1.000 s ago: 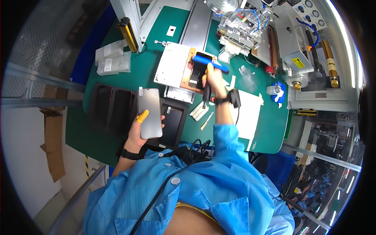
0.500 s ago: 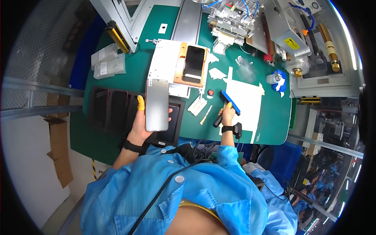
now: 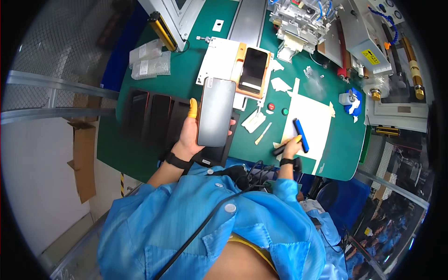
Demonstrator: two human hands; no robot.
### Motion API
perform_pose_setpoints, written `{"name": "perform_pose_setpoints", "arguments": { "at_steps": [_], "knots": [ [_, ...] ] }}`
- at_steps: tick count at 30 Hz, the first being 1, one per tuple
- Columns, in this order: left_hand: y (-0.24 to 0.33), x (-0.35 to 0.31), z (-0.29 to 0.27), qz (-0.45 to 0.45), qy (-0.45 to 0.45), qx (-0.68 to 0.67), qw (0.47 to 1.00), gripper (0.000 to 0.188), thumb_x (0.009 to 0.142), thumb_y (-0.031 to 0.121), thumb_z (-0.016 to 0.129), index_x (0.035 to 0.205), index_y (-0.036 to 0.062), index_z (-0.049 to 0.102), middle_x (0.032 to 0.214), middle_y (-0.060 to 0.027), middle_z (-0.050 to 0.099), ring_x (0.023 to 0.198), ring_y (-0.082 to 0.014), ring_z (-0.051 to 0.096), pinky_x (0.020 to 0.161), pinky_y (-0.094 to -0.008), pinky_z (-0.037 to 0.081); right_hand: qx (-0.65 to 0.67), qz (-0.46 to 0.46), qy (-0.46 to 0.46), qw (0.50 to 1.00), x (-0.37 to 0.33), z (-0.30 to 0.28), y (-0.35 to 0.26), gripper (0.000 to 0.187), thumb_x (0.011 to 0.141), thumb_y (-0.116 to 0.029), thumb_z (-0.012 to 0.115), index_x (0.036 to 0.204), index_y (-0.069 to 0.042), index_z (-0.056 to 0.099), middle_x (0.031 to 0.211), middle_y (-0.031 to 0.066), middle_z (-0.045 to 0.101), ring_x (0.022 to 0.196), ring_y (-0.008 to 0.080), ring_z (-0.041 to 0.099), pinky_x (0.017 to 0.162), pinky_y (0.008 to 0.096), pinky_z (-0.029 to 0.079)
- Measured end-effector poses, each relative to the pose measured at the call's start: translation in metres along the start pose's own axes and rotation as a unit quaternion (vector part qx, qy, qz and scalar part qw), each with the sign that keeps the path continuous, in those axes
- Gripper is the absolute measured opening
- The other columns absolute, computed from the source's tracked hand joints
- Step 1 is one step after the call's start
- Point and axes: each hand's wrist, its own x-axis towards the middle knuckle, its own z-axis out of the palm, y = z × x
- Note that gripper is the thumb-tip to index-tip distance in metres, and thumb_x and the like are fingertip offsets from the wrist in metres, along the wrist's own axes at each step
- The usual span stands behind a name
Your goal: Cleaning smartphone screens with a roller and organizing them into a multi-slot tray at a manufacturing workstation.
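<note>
My left hand (image 3: 189, 135) holds a smartphone (image 3: 216, 112) from beneath, its pale, shiny screen side up; a yellow finger cot covers the thumb. The phone hangs over the front of a white fixture plate (image 3: 219, 58). Another dark smartphone (image 3: 254, 69) lies in an orange frame (image 3: 241, 58) on that fixture. My right hand (image 3: 292, 148), also with a yellow finger cot, is closed round the black handle of a blue roller (image 3: 301, 135). The roller is at a white sheet (image 3: 317, 112) taped to the green table; whether it touches the sheet I cannot tell.
Dark trays (image 3: 172, 109) with phones lie at the left, partly under my left arm. Bubble-wrap bags (image 3: 151, 65) are behind them. A metal machine (image 3: 303, 28) stands at the back. Red (image 3: 271, 107) and green buttons (image 3: 285, 112), a small brush-like stick (image 3: 263, 133) and a cup (image 3: 346, 98) are on the table.
The whole view has shifted, so the table appears further right. The roller has moved right over the sheet and stands steeper, uncovering the green button. The held phone has tilted slightly.
</note>
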Motion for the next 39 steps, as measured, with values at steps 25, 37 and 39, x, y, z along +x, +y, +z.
{"name": "perform_pose_setpoints", "arguments": {
  "at_steps": [25, 37, 39],
  "knots": [
    [0.174, -0.143, -0.166, 0.309, 0.517, 0.483, 0.635, 0.029, 0.087, 0.016, 0.048, 0.112, 0.0033, 0.048, 0.094, -0.0049, 0.057, 0.083, -0.0139, 0.052, 0.074, -0.0248, 0.040, -0.324, -0.240, -0.436, 0.805, -0.193, 0.057, -0.082, 0.033, 0.082, -0.027, 0.055, 0.082, 0.005, 0.047, 0.065, 0.0241, 0.054, 0.062, 0.0417, 0.052, 0.054, 0.0437, 0.040],
    [0.189, -0.082, -0.222, 0.107, 0.495, 0.735, 0.451, 0.040, 0.086, 0.023, 0.046, 0.124, 0.0139, 0.040, 0.113, -0.0139, 0.049, 0.104, -0.0309, 0.045, 0.083, -0.0443, 0.038, -0.397, -0.139, -0.274, 0.865, -0.180, -0.024, -0.075, 0.034, 0.082, -0.019, 0.053, 0.103, 0.007, 0.047, 0.091, 0.0286, 0.055, 0.089, 0.0421, 0.053, 0.072, 0.0421, 0.042],
    [0.183, -0.088, -0.214, 0.014, 0.508, 0.779, 0.368, 0.044, 0.085, 0.027, 0.046, 0.127, 0.0168, 0.038, 0.120, -0.0098, 0.041, 0.111, -0.0311, 0.034, 0.084, -0.0523, 0.032, -0.392, -0.138, -0.272, 0.868, -0.175, -0.020, -0.075, 0.034, 0.082, -0.020, 0.053, 0.103, 0.007, 0.047, 0.090, 0.0286, 0.055, 0.088, 0.0421, 0.053, 0.071, 0.0420, 0.042]
  ]
}}
